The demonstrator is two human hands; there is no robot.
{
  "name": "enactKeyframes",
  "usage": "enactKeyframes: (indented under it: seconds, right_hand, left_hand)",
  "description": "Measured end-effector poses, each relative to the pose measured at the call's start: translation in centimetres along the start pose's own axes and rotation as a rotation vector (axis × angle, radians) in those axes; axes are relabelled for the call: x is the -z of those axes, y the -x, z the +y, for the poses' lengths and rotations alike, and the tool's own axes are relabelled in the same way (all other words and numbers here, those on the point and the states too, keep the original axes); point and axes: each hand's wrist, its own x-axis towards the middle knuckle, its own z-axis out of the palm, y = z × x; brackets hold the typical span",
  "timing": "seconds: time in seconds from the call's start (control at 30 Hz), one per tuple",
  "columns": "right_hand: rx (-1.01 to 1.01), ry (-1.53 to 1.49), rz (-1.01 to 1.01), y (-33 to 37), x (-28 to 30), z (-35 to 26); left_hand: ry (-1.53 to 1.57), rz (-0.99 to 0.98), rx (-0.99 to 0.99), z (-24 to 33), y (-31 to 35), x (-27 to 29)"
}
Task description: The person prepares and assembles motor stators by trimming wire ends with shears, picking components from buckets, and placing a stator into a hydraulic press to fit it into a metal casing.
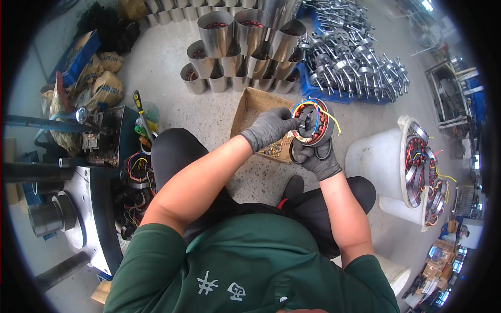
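Both my gloved hands hold up a motor stator [322,125], a metal ring with red-wrapped windings and blue, yellow and white lead wires. My left hand [276,125] grips its left rim, with the thumb and fingers by the wires. From below, my right hand [319,160] supports it, fingers curled against the underside. Black loops [295,152] that look like scissor handles show at the right hand; the rest of that tool is hidden. Under the left hand stands an open cardboard box [244,108] with small colourful scraps in it.
Metal cylinders [215,44] with windings inside are stacked ahead. Beside them, shafted rotors [344,57] heap over blue crates [334,95]. A white bucket [373,156] full of stators stands at my right. Left is a machine [96,219], with screwdrivers [140,107] near it.
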Motion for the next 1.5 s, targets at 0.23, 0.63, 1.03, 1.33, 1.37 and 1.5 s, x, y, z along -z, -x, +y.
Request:
enactKeyframes:
  seconds: [0.23, 0.63, 1.03, 1.33, 1.37, 1.5]
  right_hand:
    - [0.028, 0.175, -0.019, 0.5, 1.2, 0.0]
    - [-0.061, 0.079, 0.034, 1.0, 1.7, 1.4]
    - [-0.168, -0.021, -0.004, 1.0, 1.3, 0.7]
    - [0.005, 0.207, 0.102, -0.6, 4.6, 3.5]
    - [0.025, 0.298, 0.015, -0.6, 4.3, 3.4]
    - [-0.108, 0.126, 0.049, 0.6, 1.0, 3.2]
  left_hand:
    - [-0.276, 0.039, -0.234, 2.0, 1.3, 1.5]
    - [-0.622, 0.128, -0.303, 1.1, 1.3, 0.0]
    - [-0.417, 0.578, -0.882, 2.6, 2.5, 0.7]
    - [-0.602, 0.472, -1.114, 2.5, 2.1, 1.2]
    - [-0.610, 0.452, -1.116, 2.5, 2.2, 1.5]
    - [-0.583, 0.434, -1.027, 1.7, 2.3, 1.8]
